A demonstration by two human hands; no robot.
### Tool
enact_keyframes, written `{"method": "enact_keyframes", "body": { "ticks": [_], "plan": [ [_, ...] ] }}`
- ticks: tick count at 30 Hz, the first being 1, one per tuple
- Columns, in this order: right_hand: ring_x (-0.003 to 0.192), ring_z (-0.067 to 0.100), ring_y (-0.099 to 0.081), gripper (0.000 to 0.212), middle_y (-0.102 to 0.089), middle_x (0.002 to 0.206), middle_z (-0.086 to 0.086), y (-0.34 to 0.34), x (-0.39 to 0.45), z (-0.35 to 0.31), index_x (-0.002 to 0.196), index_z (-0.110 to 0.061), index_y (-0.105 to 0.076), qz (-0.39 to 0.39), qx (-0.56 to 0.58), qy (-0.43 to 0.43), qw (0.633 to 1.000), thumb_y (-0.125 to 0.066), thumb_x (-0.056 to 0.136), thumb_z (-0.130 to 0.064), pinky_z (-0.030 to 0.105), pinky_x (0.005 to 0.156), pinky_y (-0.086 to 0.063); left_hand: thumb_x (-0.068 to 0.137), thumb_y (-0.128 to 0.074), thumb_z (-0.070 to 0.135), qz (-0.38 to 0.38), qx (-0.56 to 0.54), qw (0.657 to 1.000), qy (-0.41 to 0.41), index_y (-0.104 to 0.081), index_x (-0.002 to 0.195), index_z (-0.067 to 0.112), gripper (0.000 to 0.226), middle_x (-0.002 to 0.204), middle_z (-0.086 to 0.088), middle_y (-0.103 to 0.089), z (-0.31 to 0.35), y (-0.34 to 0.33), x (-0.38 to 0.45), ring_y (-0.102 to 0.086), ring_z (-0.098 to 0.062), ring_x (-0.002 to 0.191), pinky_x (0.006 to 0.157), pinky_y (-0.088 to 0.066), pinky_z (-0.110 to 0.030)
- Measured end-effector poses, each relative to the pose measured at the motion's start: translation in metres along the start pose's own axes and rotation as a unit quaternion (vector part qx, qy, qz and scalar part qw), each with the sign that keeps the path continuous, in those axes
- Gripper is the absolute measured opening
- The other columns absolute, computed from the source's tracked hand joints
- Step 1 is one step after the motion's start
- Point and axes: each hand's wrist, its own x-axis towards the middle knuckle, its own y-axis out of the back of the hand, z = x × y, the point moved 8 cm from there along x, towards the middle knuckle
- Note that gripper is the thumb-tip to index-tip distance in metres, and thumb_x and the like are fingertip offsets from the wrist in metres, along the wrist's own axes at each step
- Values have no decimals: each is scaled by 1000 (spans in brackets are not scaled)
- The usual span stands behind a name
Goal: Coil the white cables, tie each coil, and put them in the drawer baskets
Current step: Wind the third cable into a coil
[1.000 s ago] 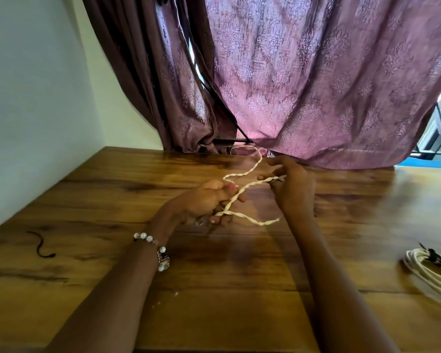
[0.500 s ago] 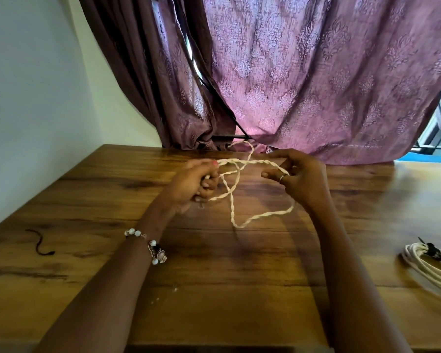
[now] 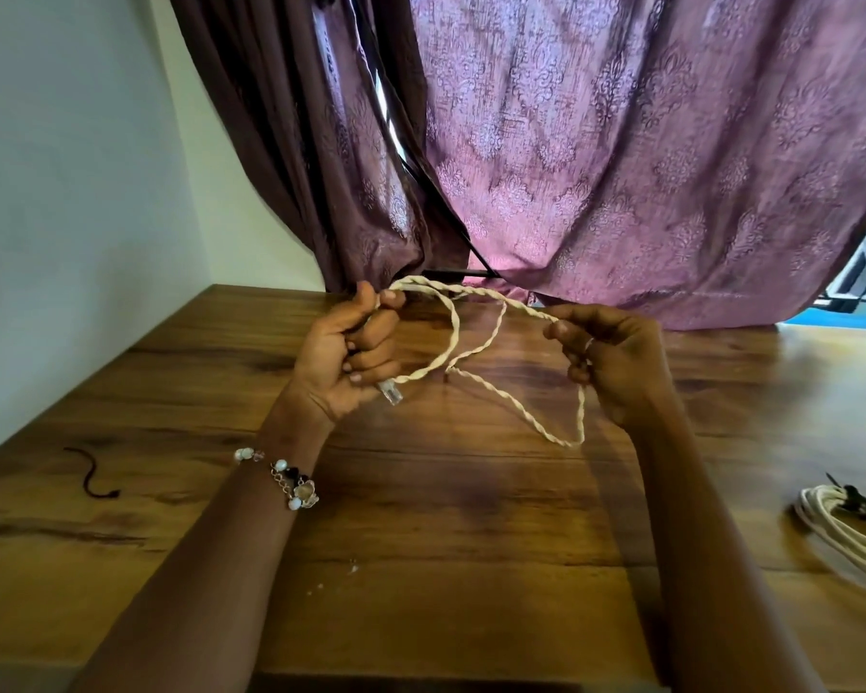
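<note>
fingers round twisted cable, curtain behind

cable between hands above table, coil right

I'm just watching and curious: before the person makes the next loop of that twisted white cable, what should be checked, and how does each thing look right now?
1. Left hand grips the twisted white cable: ok, fingers curled round it.
2. Right hand holds the other stretch: ok, pinched near the fingertips.
3. Clear plug end secured: ok, it sticks out below the left hand.
4. Loops free of tangles: cannot tell, strands cross between the hands.
5. A tie within reach: ok, a dark tie lies on the wooden table, to the left.
6. Drawer baskets ready: cannot tell, none in view; one tied coil waits at the right.
</note>
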Motion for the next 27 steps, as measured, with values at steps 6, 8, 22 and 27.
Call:
{"method": "enact_keyframes", "body": {
  "ticks": [6, 8, 22, 27],
  "plan": [
    [85, 34, -64, 20, -68, 98, 10, -30, -1, -4, 106, -17, -69, 70, -595, 179, 780, -57, 90, -17, 33, 60, -46, 90, -31, 22, 129, 133, 983, 15, -53, 84, 15, 25, 40, 3, -43, -18, 8, 3, -40, -11, 35, 49, -45, -23],
    [96, 34, -62, 27, -65, 108, 9, -47, 0, 12, 117, -18, -62, -35, -681, 138, 719, -57, 92, -26, 35, 64, -47, 91, -31, 22, 98, 113, 989, 22, -55, 83, 16, 26, 43, 5, -40, -21, 5, 7, -31, -7, 37, 45, -35, -21],
    [108, 39, -58, 48, -59, 119, 19, -138, -51, 9, 140, 1, -31, -203, -724, 179, 634, -40, 93, 0, 45, 77, -50, 102, -33, 31, 266, 61, 901, -337, -55, 98, 17, 26, 58, 7, -52, 68, 36, -29, -32, -3, 34, 35, -27, -13],
    [67, 17, -61, 39, -70, 88, 10, -99, -23, -5, 122, -9, -61, -106, -414, 148, 892, -57, 85, 4, 30, 58, -49, 102, -39, 28, 321, 70, 856, -400, -53, 103, 19, 17, 63, 2, -57, 89, 42, -49, -36, -4, 37, 37, -31, -16]
  ]
}}
